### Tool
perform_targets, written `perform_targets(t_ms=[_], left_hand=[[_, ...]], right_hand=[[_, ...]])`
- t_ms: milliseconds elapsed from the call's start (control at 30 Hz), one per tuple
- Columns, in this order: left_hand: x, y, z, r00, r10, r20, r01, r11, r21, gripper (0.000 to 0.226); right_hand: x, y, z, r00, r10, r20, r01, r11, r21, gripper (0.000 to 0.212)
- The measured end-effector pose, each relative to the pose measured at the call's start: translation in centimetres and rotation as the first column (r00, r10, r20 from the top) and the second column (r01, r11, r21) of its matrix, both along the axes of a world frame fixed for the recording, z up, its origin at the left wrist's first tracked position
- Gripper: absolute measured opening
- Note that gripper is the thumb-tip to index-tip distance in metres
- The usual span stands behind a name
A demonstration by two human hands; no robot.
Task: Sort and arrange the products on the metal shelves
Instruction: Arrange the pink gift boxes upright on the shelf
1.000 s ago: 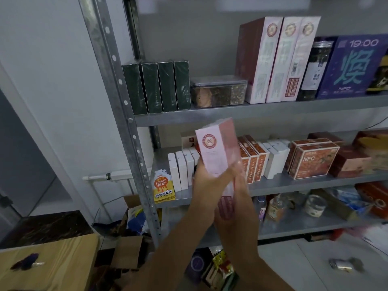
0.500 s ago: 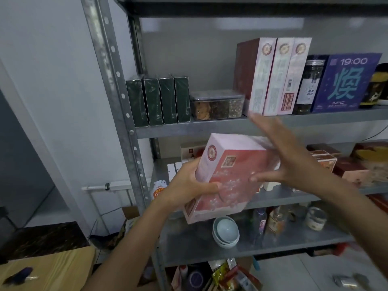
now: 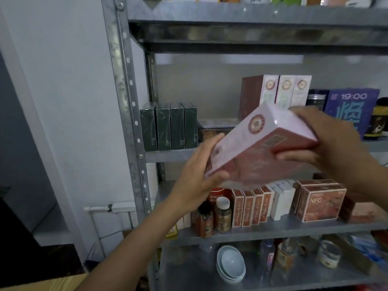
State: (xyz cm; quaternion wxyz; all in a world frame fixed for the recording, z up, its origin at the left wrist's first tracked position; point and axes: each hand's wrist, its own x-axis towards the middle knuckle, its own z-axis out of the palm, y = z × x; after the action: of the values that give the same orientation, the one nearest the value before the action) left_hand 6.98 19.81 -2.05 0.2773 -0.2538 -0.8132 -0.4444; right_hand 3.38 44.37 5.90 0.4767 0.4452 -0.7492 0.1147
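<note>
the metal shelves (image 3: 128,114) fill the view, with goods on every level. a large pink and red box (image 3: 258,148) is in the air in front of the middle level, resting on no board, tilted with its right end higher. behind it, three matching boxes (image 3: 279,91) stand upright on that level, and four dark green boxes (image 3: 168,129) stand in a row to their left. the right hand (image 3: 327,141) grasps the box's upper end. the left hand (image 3: 197,181) grasps its lower end, with the thumb on the front. stacked pale bowls (image 3: 231,263) sit on a lower level.
</note>
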Motion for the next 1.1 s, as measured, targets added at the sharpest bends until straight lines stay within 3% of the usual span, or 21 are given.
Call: perform_targets(t_ms=[100, 133, 200, 367, 467, 767, 967, 1100], left_hand=[[-2.1, -2.0, 2.1, 0.927, 0.329, -0.179, -0.339, 0.94, -0.029, 0.08], [-3.2, -2.9, 3.1, 0.872, 0.441, -0.213, -0.464, 0.883, -0.069, 0.073], [-5.5, -4.7, 5.0, 0.769, 0.58, -0.268, -0.633, 0.75, -0.194, 0.061], [-10.6, -7.9, 7.9, 0.6, 0.694, -0.399, -0.789, 0.429, -0.439, 0.056], [-11.8, -8.8, 7.1, 0.527, 0.703, -0.477, -0.816, 0.26, -0.517, 0.051], [-13.2, -9.3, 5.4, 0.374, 0.669, -0.642, -0.919, 0.173, -0.354, 0.046], [-14.7, -9.6, 4.6, 0.272, 0.639, -0.719, -0.962, 0.172, -0.211, 0.045], [-15.3, -9.8, 4.3, 0.245, 0.635, -0.733, -0.969, 0.174, -0.174, 0.045]], right_hand=[[-0.3, 1.1, 1.8, 0.997, -0.034, 0.073, 0.046, 0.984, -0.17, 0.067], [-0.6, 1.1, 2.3, 0.994, -0.038, 0.1, 0.058, 0.977, -0.206, 0.067], [-1.7, 0.8, 3.2, 0.993, -0.119, -0.009, 0.115, 0.973, -0.2, 0.078], [-5.3, -2.0, 5.2, 0.977, -0.179, -0.12, 0.146, 0.959, -0.244, 0.071], [-8.3, -3.8, 5.5, 0.954, -0.199, -0.225, 0.157, 0.969, -0.189, 0.062], [-16.0, -9.2, 6.6, 0.95, -0.227, -0.215, 0.214, 0.973, -0.083, 0.059], [-20.1, -12.3, 8.4, 0.967, -0.252, -0.047, 0.25, 0.967, -0.043, 0.059], [-22.8, -14.2, 9.2, 0.976, -0.183, 0.12, 0.187, 0.982, -0.025, 0.059]])
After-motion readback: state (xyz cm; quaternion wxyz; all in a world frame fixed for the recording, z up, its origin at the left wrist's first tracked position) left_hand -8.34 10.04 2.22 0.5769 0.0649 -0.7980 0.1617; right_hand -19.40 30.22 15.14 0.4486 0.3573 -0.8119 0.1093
